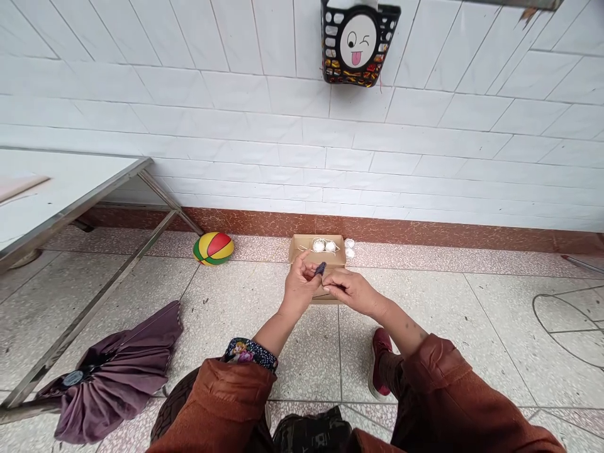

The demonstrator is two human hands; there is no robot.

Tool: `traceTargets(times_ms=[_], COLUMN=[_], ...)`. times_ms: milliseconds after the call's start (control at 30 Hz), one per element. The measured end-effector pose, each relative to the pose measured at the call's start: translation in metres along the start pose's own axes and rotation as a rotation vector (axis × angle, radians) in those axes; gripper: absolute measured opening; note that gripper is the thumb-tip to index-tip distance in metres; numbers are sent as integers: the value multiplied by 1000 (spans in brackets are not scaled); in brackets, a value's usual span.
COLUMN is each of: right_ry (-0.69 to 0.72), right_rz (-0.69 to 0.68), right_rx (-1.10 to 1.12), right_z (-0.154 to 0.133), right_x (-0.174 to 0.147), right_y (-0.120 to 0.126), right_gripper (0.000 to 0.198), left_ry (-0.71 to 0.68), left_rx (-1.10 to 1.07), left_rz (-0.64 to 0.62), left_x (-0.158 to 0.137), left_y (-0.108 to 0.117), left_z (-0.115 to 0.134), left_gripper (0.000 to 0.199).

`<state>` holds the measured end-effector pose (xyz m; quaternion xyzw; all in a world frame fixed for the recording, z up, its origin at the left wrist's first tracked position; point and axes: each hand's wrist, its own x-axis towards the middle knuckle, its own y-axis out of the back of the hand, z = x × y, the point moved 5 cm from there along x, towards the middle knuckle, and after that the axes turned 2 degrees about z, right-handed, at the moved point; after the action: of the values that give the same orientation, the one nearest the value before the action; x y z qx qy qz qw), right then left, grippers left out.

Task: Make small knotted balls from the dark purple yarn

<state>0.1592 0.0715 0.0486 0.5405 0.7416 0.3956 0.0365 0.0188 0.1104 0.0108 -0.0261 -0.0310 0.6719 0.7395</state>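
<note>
In front of me, above the floor, my left hand (pixel 301 282) pinches a small dark blue-purple piece (pixel 321 268) that looks soft, maybe cloth or yarn; its exact kind is too small to tell. Close beside it, my right hand (pixel 346 288) has thumb and fingertips pressed together near the piece's lower end. What those fingertips grip cannot be made out. Below and beyond the hands lies an open cardboard box (pixel 302 244) holding white balls of string (pixel 319 245) with loose ends. More white balls (pixel 349 248) rest against the box's right side.
A metal-framed table (pixel 94 189) stands at the left, with a folded purple umbrella (pixel 127 371) near its leg. A colourful ball (pixel 214 248) sits by the wall. A black basket (pixel 361 44) hangs on the tiled wall. At right is a round wire frame (pixel 547 330).
</note>
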Motion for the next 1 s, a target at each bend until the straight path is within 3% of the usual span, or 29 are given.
traceTargets(times_ms=[100,233,433,533,700,767,900,1000], right_ry=[29,-73,-101,-85,57,125,96,8], right_rz=[115,268,95,55,-22,-58,81,228], right_rx=[-10,-23,-70,-145,-221,-236,-196,-105], right_z=[3,24,27,21,3,-3,3,17], right_x=[6,11,5,0,-1,1,11,16], right_y=[12,18,-17,-24,-16,-14,-2,5], right_gripper=[13,12,14,15,19,20,20,14], left_ry=[-56,-50,111,180,166,128,-6,-62], left_rx=[81,-5,-371,-416,-236,-98,97,37], left_rz=[-91,-209,-89,-47,74,61,-87,-223], left_x=[-9,-22,-11,-6,-3,-3,-11,-19], left_y=[-7,-15,1,6,18,19,11,2], left_z=[7,16,11,2,-7,-8,-1,7], left_gripper=[69,67,64,62,63,67,75,74])
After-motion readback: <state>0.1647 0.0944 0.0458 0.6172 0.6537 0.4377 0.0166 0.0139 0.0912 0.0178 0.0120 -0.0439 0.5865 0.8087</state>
